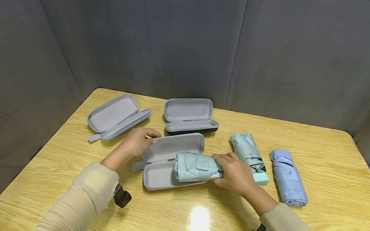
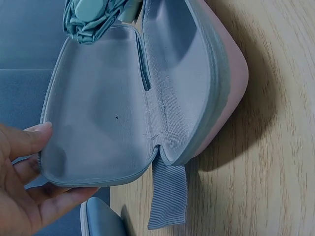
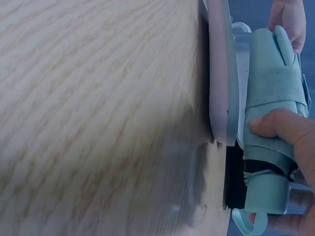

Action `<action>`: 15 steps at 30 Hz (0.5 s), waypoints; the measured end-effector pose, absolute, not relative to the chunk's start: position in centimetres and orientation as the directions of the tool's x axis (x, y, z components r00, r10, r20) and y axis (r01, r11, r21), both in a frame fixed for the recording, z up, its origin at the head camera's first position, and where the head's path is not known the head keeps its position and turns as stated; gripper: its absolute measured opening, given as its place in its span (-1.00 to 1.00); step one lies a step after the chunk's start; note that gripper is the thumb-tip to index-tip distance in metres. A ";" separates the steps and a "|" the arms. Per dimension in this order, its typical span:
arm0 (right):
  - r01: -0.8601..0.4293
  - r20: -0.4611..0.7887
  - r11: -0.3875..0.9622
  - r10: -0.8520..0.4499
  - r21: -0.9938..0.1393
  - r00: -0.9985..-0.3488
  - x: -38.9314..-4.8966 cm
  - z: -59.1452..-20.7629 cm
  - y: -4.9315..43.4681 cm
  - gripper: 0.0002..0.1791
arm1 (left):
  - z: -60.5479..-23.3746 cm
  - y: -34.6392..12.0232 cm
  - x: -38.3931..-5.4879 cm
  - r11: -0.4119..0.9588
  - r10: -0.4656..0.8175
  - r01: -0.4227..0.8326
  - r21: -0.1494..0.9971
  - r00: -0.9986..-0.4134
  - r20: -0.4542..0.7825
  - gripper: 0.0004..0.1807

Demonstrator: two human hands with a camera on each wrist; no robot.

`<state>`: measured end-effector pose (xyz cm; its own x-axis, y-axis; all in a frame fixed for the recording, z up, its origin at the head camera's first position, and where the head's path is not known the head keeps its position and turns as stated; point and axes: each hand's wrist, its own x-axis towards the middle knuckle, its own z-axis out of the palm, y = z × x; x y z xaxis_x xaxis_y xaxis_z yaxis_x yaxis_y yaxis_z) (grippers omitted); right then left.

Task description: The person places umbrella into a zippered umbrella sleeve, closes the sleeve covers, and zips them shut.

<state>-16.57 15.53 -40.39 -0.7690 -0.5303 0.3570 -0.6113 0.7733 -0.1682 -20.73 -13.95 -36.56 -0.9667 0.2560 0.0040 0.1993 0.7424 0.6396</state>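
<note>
My right hand (image 1: 234, 173) grips a folded mint-green umbrella (image 1: 195, 167) by its handle end, thumb on top of the fabric. The umbrella is held above an open zippered case (image 1: 157, 177) with grey lining; its outside looks pink in the left wrist view. A wrist loop (image 3: 253, 223) hangs from the umbrella's handle in the right wrist view. My left hand (image 1: 138, 140) pinches the edge of the raised case lid (image 2: 98, 113), thumb at the rim and fingers behind. A grey fabric tab (image 2: 168, 196) sticks out from the hinge end of the case.
Behind stand two more open cases, a blue one (image 1: 127, 122) at left and a black one (image 1: 192, 124) in the middle. To the right lie a second mint-green umbrella (image 1: 246, 151) and a periwinkle-blue one (image 1: 287, 178). Grey curtains (image 1: 182, 42) border the wooden table (image 1: 167, 226).
</note>
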 end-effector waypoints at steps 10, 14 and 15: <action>-0.617 0.304 0.776 -0.562 -0.128 -0.769 -16.6 -40.7 14.3 -0.33 | -36.5 -13.8 -20.9 0.738 0.268 0.218 0.638 -0.963 0.020 -0.76; -0.632 0.295 0.766 -0.580 -0.120 -0.759 -16.6 -40.6 13.8 -0.33 | -36.6 -13.7 -21.0 0.738 0.275 0.224 0.636 -0.961 0.019 -0.75; -0.634 0.292 0.764 -0.583 -0.120 -0.758 -16.6 -40.6 13.7 -0.33 | -36.6 -13.6 -21.0 0.737 0.274 0.223 0.638 -0.962 0.019 -0.75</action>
